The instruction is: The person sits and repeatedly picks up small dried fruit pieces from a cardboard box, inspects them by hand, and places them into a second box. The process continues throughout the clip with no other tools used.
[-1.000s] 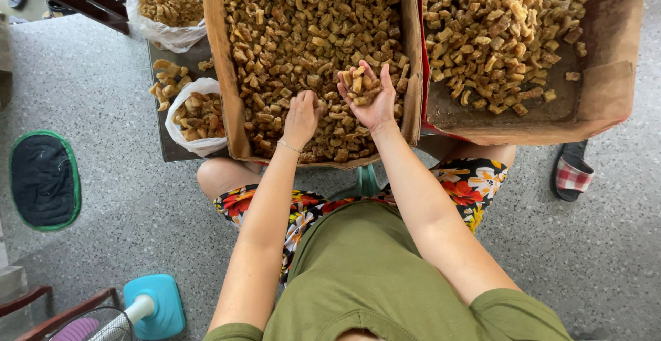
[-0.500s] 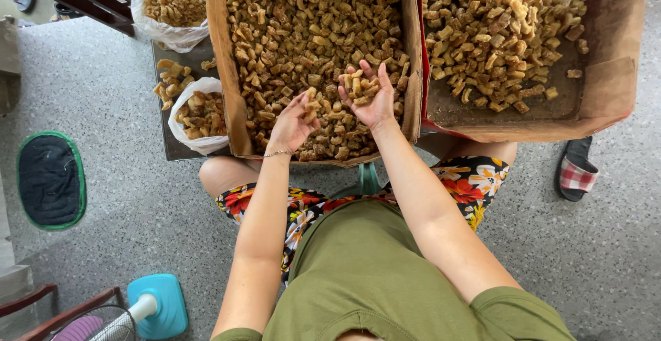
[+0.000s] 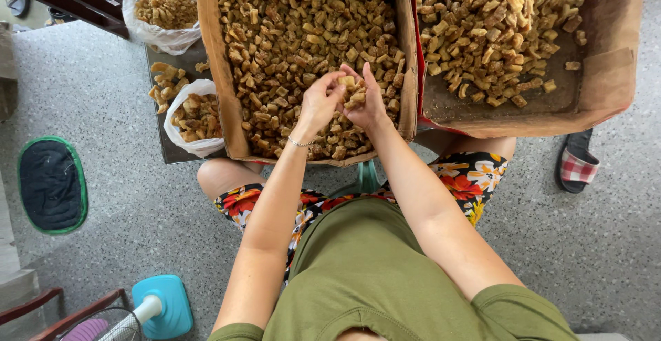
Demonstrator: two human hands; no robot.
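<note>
A cardboard box (image 3: 213, 86) in front of me is full of golden-brown fried snack pieces (image 3: 289, 31). My left hand (image 3: 318, 105) and my right hand (image 3: 366, 100) are cupped together over the near right part of that box. Between them they hold a small heap of the snack pieces (image 3: 351, 88), fingers curled around it. A thin bracelet sits on my left wrist. A second cardboard box (image 3: 613, 86) to the right holds more of the same pieces, piled toward its far side.
Two white plastic bags (image 3: 157, 35) (image 3: 187, 145) with snack pieces sit on a dark tray (image 3: 169, 150) at the left. A dark oval mat (image 3: 51, 184) and a blue fan base (image 3: 164, 306) lie on the speckled floor; a checked slipper (image 3: 577, 165) is at right.
My hands were apart, the right raised with pieces and the left reaching into the box. They have come together and now cup the pieces between them.
</note>
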